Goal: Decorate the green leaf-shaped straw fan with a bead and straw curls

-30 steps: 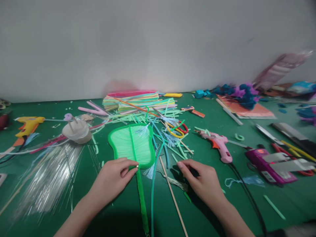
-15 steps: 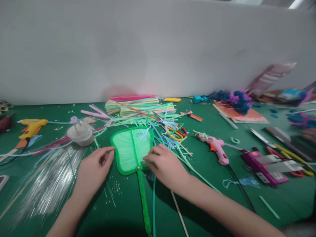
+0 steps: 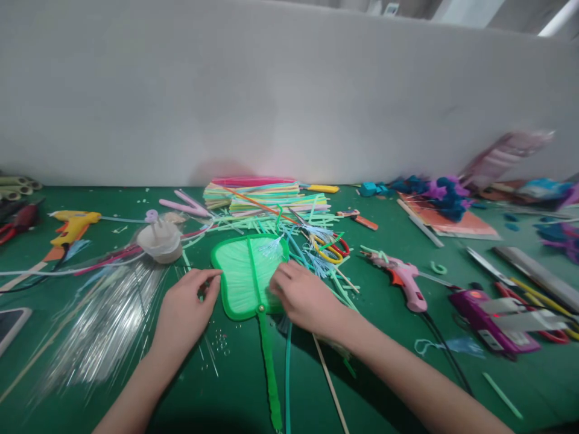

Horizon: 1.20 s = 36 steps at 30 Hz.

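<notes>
A bright green hand fan (image 3: 235, 277) lies face up, its thin green handle (image 3: 268, 367) pointing toward me, with a small round pin where handle meets face. My left hand (image 3: 192, 307) pinches the fan's left edge between thumb and forefinger. Over its right side, my right hand (image 3: 303, 295) is closed, fingertips curled at the face and edge; the thumb is mostly hidden. A pale blue tassel (image 3: 271, 246) rests on the fan's upper right. Just below the left hand, several tiny metal rings (image 3: 221, 343) are scattered on the table.
Behind the fan sits a pile of coloured strips (image 3: 266, 199), with yellow-and-red-handled scissors (image 3: 332, 250) nearby. To the right are a pink glue gun (image 3: 402, 277) and a purple device (image 3: 493, 319). Leftward stand a plastic cup (image 3: 160, 244), clear strands (image 3: 104, 325) and a yellow glue gun (image 3: 75, 226).
The whole view has shifted, so things appear slightly further right. My right hand's fingers sit a little higher on the fan; my left hand stays at its left edge.
</notes>
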{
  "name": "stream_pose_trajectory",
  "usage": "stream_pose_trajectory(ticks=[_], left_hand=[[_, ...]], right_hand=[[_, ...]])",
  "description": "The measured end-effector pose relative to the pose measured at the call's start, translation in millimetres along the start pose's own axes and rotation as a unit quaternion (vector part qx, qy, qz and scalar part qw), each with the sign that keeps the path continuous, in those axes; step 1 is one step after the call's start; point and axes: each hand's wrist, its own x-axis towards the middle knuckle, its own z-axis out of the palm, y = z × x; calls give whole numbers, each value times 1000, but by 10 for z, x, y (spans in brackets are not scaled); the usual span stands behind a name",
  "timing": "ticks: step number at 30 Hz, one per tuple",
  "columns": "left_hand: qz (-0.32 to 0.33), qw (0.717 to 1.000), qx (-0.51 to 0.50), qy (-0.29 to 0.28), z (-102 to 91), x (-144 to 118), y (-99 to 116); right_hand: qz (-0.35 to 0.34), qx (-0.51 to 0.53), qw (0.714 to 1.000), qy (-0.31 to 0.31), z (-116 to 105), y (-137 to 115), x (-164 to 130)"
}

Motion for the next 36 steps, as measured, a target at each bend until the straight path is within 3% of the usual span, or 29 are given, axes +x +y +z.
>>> stream_pose_trajectory(ticks=[3,6,9,12,14,18,23,25,27,29,31,34,36], left_hand=[[-3,1000,13,-4,19,4,-47],[27,997,76,5,70,46,-88],[79,984,158,0,125,181,-66],[112,970,214,-29,152,386,14],[120,965,230,-40,161,510,55],[126,962,238,-48,202,629,40],[138,958,250,-36,239,654,-34],[134,958,253,-21,175,661,-71],[117,960,256,3,49,658,-130],[91,958,270,31,-102,638,-205],[85,945,315,22,-217,592,-254],[99,947,306,15,-228,444,-171],[145,970,195,-20,-133,284,3]], right_hand=[[115,-53,991,32,-173,243,-66],[203,-110,973,8,-325,460,-56],[157,-106,982,15,-333,516,110],[58,-111,992,27,-190,463,378],[34,-114,993,16,-75,442,539],[29,-114,993,3,18,539,669],[103,-132,986,27,-164,699,438],[146,-119,981,48,-264,619,239],[193,-29,978,68,-333,409,-4],[219,95,971,3,-347,94,-252],[234,183,950,-99,-299,-257,-450],[265,180,929,-185,-167,-688,-579],[286,154,921,-217,-89,-850,-564]])
